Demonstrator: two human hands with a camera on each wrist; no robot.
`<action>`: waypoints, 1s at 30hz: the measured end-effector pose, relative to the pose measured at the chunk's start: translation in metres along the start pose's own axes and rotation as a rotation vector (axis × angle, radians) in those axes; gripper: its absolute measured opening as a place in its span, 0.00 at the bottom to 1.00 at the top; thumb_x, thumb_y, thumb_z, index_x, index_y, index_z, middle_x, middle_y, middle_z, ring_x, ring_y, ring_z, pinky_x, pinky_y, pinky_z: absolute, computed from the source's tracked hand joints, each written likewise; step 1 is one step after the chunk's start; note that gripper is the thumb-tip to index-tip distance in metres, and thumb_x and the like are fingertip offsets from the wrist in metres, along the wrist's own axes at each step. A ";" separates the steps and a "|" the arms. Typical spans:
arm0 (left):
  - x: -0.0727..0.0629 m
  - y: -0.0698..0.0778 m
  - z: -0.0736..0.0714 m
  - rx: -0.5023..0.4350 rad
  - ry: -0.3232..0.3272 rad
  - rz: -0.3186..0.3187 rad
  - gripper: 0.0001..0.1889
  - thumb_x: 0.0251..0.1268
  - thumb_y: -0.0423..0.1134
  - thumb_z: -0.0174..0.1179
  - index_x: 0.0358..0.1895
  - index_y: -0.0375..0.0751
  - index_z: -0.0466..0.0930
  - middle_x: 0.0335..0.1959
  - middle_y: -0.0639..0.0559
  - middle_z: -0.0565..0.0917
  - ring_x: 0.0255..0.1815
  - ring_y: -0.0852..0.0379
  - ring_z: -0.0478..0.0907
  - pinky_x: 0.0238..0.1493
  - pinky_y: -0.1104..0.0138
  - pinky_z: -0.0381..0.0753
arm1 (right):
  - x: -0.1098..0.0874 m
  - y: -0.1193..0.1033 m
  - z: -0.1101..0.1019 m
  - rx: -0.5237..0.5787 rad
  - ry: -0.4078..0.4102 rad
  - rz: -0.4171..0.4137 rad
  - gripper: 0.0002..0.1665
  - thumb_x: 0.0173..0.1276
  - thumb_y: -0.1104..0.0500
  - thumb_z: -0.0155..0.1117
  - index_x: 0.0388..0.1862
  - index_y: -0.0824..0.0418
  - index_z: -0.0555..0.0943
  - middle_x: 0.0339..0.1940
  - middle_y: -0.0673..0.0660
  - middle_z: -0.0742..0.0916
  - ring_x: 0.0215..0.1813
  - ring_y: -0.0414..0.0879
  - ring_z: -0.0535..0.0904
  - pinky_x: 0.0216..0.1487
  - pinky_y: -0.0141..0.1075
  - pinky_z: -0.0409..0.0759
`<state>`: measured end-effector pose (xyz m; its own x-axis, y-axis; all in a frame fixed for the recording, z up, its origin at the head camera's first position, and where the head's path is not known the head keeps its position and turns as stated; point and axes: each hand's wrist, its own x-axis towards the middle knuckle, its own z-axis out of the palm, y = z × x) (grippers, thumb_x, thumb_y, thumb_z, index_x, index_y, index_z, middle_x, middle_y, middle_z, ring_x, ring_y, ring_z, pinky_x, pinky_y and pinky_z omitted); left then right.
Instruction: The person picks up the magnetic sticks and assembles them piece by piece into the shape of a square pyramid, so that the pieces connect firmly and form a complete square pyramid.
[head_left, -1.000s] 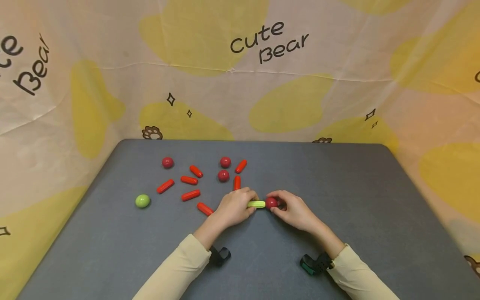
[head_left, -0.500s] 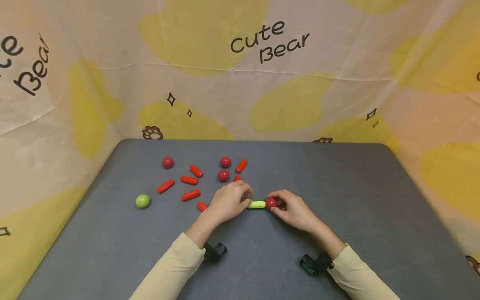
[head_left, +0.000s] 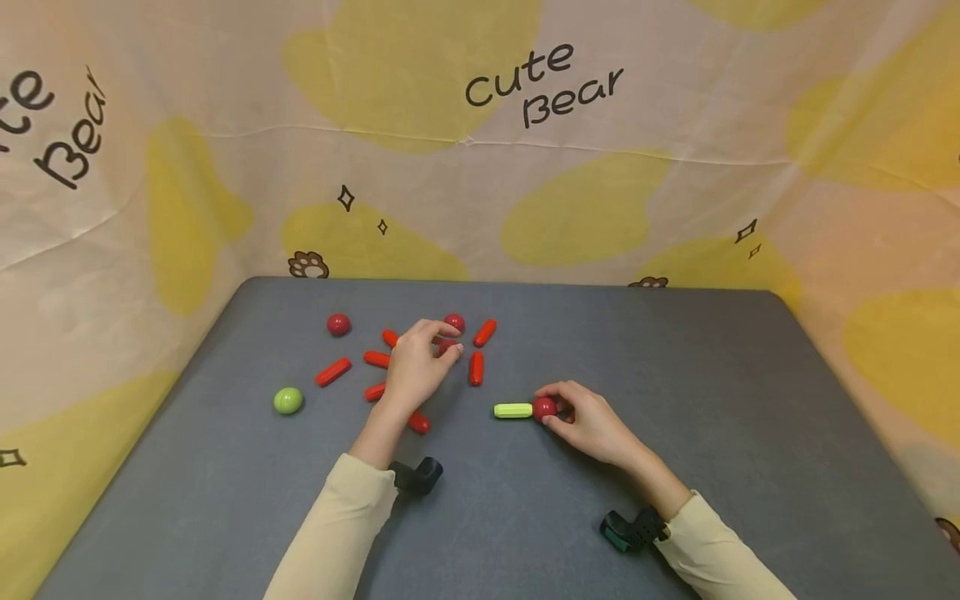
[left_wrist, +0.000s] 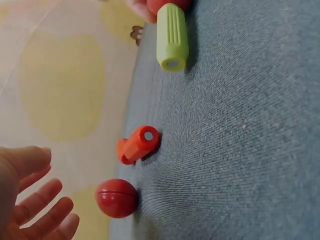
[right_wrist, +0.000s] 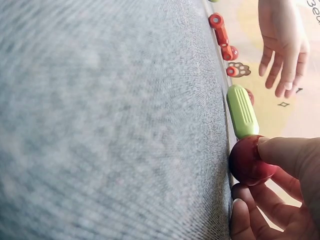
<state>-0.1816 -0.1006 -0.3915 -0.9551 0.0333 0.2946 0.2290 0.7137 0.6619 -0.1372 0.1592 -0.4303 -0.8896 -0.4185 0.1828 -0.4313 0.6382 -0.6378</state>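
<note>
My right hand (head_left: 588, 421) pinches a glossy red ball (head_left: 544, 408) between thumb and fingers, low over the table. Against the ball's left side lies a light green ridged rod (head_left: 513, 411); a grey disc shows in its near end in the left wrist view. My left hand (head_left: 416, 362) is above the table, reaching toward two red balls, the farther one (head_left: 453, 322) partly covered by its fingers. In the left wrist view, its relaxed fingers (left_wrist: 42, 202) are apart from the red ball (left_wrist: 117, 198) and hold nothing. The hand hides parts of several orange-red rods.
Two orange-red rods, one (head_left: 477, 369) nearer and one (head_left: 485, 332) farther, lie right of the left hand. Further left are another rod (head_left: 333, 372), a red ball (head_left: 339, 324) and a green ball (head_left: 287, 401). A patterned cloth (head_left: 585, 208) stands behind the grey table (head_left: 675, 358).
My left hand has let go of the green rod and moved left and away from me, over toward the red balls. My right hand keeps its hold on the red ball in place.
</note>
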 end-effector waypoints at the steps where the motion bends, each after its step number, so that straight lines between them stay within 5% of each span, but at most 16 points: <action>1: 0.001 -0.001 0.000 -0.014 0.003 -0.022 0.11 0.56 0.40 0.64 0.43 0.47 0.81 0.41 0.51 0.80 0.41 0.51 0.78 0.37 0.62 0.77 | 0.000 0.000 0.000 0.000 0.000 0.002 0.18 0.57 0.61 0.68 0.48 0.56 0.79 0.38 0.50 0.81 0.36 0.42 0.75 0.34 0.30 0.73; 13: 0.008 -0.008 0.013 -0.023 0.012 -0.251 0.15 0.52 0.42 0.66 0.45 0.46 0.82 0.43 0.49 0.81 0.43 0.51 0.78 0.40 0.58 0.75 | 0.000 0.001 0.000 0.009 -0.006 0.004 0.19 0.57 0.61 0.68 0.48 0.56 0.78 0.37 0.49 0.80 0.35 0.41 0.74 0.33 0.29 0.72; 30: 0.009 -0.014 0.023 0.073 -0.037 -0.235 0.14 0.52 0.36 0.66 0.45 0.46 0.82 0.42 0.47 0.81 0.40 0.49 0.76 0.38 0.57 0.75 | 0.000 0.002 0.001 0.022 -0.012 0.014 0.19 0.57 0.62 0.67 0.49 0.56 0.78 0.39 0.51 0.81 0.37 0.42 0.75 0.34 0.31 0.74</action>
<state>-0.1980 -0.0946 -0.4141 -0.9870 -0.1153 0.1120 -0.0134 0.7534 0.6575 -0.1382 0.1602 -0.4322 -0.8938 -0.4172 0.1645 -0.4148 0.6298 -0.6567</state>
